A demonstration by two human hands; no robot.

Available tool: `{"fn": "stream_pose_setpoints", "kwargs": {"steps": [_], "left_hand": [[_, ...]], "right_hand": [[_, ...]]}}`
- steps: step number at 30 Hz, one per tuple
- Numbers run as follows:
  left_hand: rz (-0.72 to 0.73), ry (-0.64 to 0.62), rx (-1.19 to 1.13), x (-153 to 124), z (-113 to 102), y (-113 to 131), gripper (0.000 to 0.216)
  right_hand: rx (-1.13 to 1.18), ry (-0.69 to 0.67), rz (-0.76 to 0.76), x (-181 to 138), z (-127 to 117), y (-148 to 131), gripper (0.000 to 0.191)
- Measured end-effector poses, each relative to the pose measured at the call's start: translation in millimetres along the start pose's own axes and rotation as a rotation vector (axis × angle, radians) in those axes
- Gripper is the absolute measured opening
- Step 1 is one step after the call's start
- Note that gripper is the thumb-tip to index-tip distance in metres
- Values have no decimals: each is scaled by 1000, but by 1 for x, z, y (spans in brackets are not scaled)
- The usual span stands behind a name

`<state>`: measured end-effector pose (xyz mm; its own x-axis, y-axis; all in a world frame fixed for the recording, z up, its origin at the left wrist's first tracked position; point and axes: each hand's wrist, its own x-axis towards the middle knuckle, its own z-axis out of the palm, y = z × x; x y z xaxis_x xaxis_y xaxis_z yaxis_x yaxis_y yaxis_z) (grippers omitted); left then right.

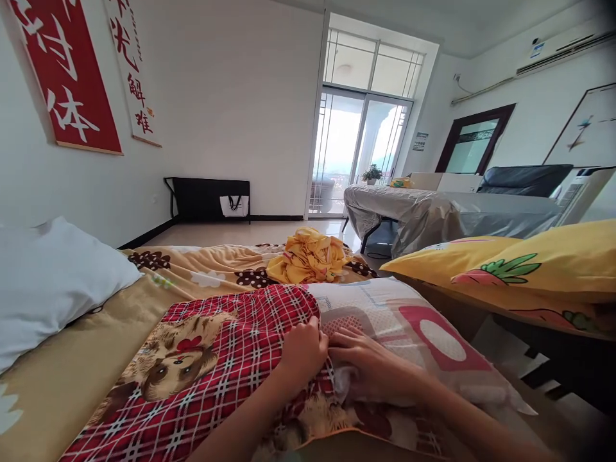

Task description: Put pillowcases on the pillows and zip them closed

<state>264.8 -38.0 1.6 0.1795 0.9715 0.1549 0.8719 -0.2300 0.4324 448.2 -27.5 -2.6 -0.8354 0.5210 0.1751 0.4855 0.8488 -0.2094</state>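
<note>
Left hand: the left hand [303, 350] is curled tight, grasping the edge of the red checked pillowcase [202, 372].
Right hand: the right hand [370, 366] lies flat with its fingers [349, 337] stretched out, grasping nothing, pressing on the pillow [423, 333].
Pillowcase: it lies under and left of the left fingers, with a puppy picture on it.
Pillow: it sits under the right fingers, half inside the pillowcase.
Past the fingers: a yellow cloth heap [310, 256] lies well apart on the bed sheet [202, 269].
Far left: a white pillow [48, 282].

Both forearms are bare to the frame edge; left hand [302, 351] and right hand [373, 366] wear nothing
</note>
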Motion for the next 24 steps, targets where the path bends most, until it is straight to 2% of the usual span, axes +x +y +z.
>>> {"fn": "stream_pose_setpoints", "kwargs": {"steps": [1,3,5,7,10,12,15,20,24], "left_hand": [[7,-18,18,-1,-1,-2,31],[34,-53,49,-3,-3,-2,30],[59,-79,77,-4,-4,2,30],[71,-92,105,-4,-4,5,30],[69,-100,138,-5,-5,7,30],[51,-99,154,-5,-7,4,29],[1,-79,173,0,-16,-2,29],[-86,5,160,36,-36,-6,42],[-154,22,131,71,-47,-15,34]], "right_hand": [[64,-13,30,-5,-18,10,44],[97,46,175,-9,-48,39,48],[-60,146,379,-3,-65,74,52],[-195,128,492,11,-65,107,56],[-200,23,506,36,-45,133,43],[-174,-14,489,49,-29,136,31],[-163,6,466,57,-17,128,23],[-171,110,447,51,-28,109,22],[-190,170,411,46,-43,87,23]]}}
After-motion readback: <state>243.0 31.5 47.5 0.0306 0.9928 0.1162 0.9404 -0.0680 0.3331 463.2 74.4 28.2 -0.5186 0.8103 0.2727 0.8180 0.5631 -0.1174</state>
